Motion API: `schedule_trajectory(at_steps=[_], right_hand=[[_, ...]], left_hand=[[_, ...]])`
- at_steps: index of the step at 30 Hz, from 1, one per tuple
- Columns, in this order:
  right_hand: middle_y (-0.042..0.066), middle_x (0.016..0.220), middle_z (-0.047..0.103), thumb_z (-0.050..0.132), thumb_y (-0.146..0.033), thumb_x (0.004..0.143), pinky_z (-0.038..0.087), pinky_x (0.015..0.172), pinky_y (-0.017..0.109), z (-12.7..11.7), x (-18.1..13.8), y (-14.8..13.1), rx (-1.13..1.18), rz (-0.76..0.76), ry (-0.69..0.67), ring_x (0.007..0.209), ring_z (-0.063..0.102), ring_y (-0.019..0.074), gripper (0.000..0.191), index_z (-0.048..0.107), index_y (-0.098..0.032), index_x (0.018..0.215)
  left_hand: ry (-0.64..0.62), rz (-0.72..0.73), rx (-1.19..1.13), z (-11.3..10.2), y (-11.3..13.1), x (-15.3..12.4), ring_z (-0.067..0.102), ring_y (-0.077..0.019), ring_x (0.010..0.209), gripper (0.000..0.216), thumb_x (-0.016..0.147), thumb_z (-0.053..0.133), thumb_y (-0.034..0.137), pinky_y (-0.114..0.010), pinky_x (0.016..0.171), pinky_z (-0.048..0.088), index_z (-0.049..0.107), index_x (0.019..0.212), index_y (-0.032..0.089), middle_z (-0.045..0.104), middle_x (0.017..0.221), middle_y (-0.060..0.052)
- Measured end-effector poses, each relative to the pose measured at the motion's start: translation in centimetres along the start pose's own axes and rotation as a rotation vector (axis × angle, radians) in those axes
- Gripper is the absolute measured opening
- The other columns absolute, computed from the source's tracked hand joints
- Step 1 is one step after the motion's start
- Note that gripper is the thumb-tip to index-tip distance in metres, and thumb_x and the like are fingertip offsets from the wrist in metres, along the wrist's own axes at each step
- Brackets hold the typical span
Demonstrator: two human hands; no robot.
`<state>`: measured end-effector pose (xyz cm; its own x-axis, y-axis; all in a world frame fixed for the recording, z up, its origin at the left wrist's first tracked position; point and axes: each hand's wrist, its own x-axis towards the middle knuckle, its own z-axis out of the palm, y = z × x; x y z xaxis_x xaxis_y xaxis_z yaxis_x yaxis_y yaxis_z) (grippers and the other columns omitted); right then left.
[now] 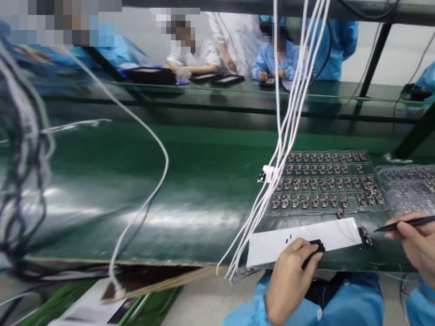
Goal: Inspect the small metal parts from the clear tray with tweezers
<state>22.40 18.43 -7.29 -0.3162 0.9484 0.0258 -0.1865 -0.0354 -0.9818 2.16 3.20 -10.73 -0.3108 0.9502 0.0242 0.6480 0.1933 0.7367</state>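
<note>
My left hand (292,276) is at the front edge of the green bench, thumb and fingers pinched round a small black strip-like piece (317,246). This piece lies over a white paper strip (268,246), with a few tiny black bits on the paper. In my right hand (418,244) is a pair of black tweezers (408,223), its tip pointing left. Just left of the tip, a small electronic part (367,236) lies by the paper's right end. Another small part (340,213) sits at the front edge of a clear tray (353,200) filled with rows of similar parts.
White cables (288,136) hang down in front of the tray's left side. A second clear tray (384,171) stands at the right. One more white cable (166,158) crosses the green bench (204,181). Co-workers sit and stand behind the far bench (217,93).
</note>
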Motion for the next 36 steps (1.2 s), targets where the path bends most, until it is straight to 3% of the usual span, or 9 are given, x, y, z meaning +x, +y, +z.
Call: schedule_trajectory(at_steps=[3, 7, 12, 17, 20, 24, 27, 33, 36], right_hand=[[0.004, 0.071, 0.069, 0.080, -0.031, 0.062, 0.056, 0.055, 0.026, -3.2, -0.7, -1.2, 0.029, -0.007, 0.155, 0.056, 0.063, 0.0171, 0.017, 0.069, -0.023, 0.071], [0.004, 0.071, 0.069, 0.080, -0.031, 0.062, 0.056, 0.058, 0.024, -5.6, -1.6, -0.5, 0.041, 0.021, 0.198, 0.057, 0.064, 0.0166, 0.016, 0.069, -0.023, 0.070], [0.004, 0.072, 0.069, 0.079, -0.030, 0.063, 0.056, 0.056, 0.025, -6.8, -2.0, 0.8, 0.109, 0.002, 0.198, 0.057, 0.065, 0.0173, 0.014, 0.070, -0.023, 0.072], [0.004, 0.070, 0.069, 0.079, -0.030, 0.063, 0.056, 0.055, 0.024, -7.0, -1.6, 1.5, 0.175, 0.000, 0.164, 0.055, 0.065, 0.0173, 0.012, 0.071, -0.022, 0.068], [0.004, 0.069, 0.069, 0.080, -0.030, 0.063, 0.055, 0.054, 0.024, -6.7, -1.2, 1.9, 0.242, 0.009, 0.150, 0.054, 0.064, 0.0167, 0.013, 0.071, -0.021, 0.069], [0.005, 0.068, 0.069, 0.080, -0.030, 0.062, 0.054, 0.053, 0.026, -5.8, -0.6, 2.5, 0.301, 0.047, 0.115, 0.053, 0.063, 0.0175, 0.015, 0.071, -0.020, 0.069], [0.005, 0.067, 0.069, 0.079, -0.030, 0.064, 0.052, 0.052, 0.027, -4.8, -0.3, 3.1, 0.333, 0.068, 0.101, 0.053, 0.063, 0.0177, 0.015, 0.070, -0.019, 0.069], [0.003, 0.062, 0.068, 0.078, -0.036, 0.064, 0.050, 0.049, 0.029, -2.0, -0.2, 4.7, 0.367, 0.106, 0.088, 0.050, 0.062, 0.0177, 0.021, 0.066, -0.018, 0.067], [0.002, 0.063, 0.069, 0.078, -0.035, 0.065, 0.051, 0.049, 0.027, -1.2, -0.7, 5.6, 0.380, 0.115, 0.137, 0.051, 0.062, 0.0166, 0.020, 0.066, -0.019, 0.069]], left_hand=[[-0.088, -0.120, -0.033, 2.3, 3.6, 2.7, 0.059, -0.0194, 0.067, 0.017, 0.082, 0.058, 0.032, -0.029, 0.063, 0.043, 0.067, 0.077, 0.019, 0.063, 0.070, -0.003], [-0.132, -0.188, 0.150, 6.0, 7.4, 6.0, 0.062, -0.0285, 0.070, 0.041, 0.069, 0.067, 0.052, -0.032, 0.059, 0.043, 0.065, 0.085, 0.015, 0.066, 0.071, -0.010], [-0.138, -0.204, 0.205, 8.1, 7.5, 8.4, 0.063, -0.0307, 0.080, 0.028, 0.066, 0.071, 0.039, -0.034, 0.065, 0.044, 0.066, 0.082, 0.016, 0.068, 0.078, -0.012], [-0.145, -0.183, -0.205, 6.7, 6.1, 9.0, 0.058, -0.0161, 0.058, 0.011, 0.066, 0.066, 0.024, -0.024, 0.054, 0.041, 0.063, 0.059, 0.017, 0.064, 0.059, -0.001], [-0.114, -0.197, -0.500, 3.8, 6.1, 9.0, 0.052, -0.0117, 0.045, 0.019, 0.064, 0.069, 0.031, -0.021, 0.043, 0.038, 0.060, 0.059, 0.015, 0.060, 0.056, -0.001], [0.098, -0.131, -0.657, -1.1, 6.6, 8.2, 0.057, -0.0127, 0.058, 0.027, 0.060, 0.075, 0.033, -0.019, 0.045, 0.041, 0.058, 0.054, 0.014, 0.065, 0.073, -0.005], [0.158, -0.170, -0.757, -3.0, 6.5, 7.3, 0.058, -0.0127, 0.055, 0.029, 0.061, 0.077, 0.034, -0.019, 0.048, 0.045, 0.057, 0.058, 0.014, 0.061, 0.059, -0.002], [0.012, -0.387, -0.926, 0.4, 5.3, 5.8, 0.059, -0.0135, 0.052, 0.053, 0.057, 0.081, 0.037, -0.019, 0.042, 0.043, 0.059, 0.100, 0.014, 0.060, 0.064, 0.001], [-0.085, -0.461, -0.926, 3.3, 4.8, 5.4, 0.058, -0.0113, 0.049, 0.050, 0.058, 0.079, 0.042, -0.017, 0.039, 0.040, 0.061, 0.092, 0.011, 0.062, 0.068, -0.002]])
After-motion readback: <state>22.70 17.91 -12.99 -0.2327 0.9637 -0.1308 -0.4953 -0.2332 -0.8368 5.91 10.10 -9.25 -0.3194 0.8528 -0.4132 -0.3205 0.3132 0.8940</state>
